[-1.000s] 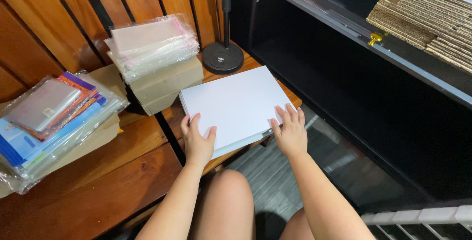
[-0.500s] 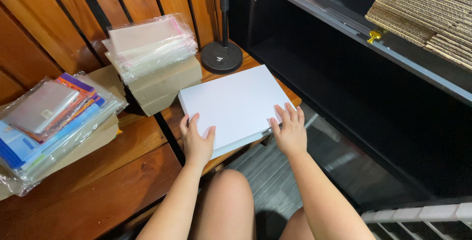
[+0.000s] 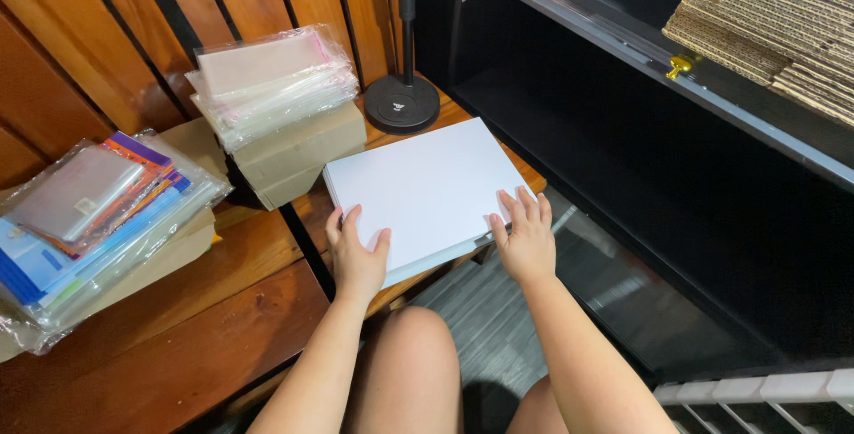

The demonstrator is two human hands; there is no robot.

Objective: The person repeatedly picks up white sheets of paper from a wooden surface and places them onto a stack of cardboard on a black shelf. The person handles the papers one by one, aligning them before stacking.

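A white paper stack (image 3: 427, 189) lies flat at the corner of a wooden bench (image 3: 178, 336), its near edge jutting a little past the wood. The left hand (image 3: 358, 256) rests on the stack's near left corner, fingers spread and laid flat on the top sheet, thumb out to the side. The right hand (image 3: 525, 237) lies at the near right corner, fingers spread across the top and edge; neither hand pinches anything. Just behind the stack stands a black round stand base (image 3: 402, 103). To the left, a cardboard box (image 3: 298, 154) carries a pile of clear bags (image 3: 267, 83). Farther left lie colourful packets (image 3: 89, 212) in plastic. A black shelf (image 3: 640, 132) is on the right.
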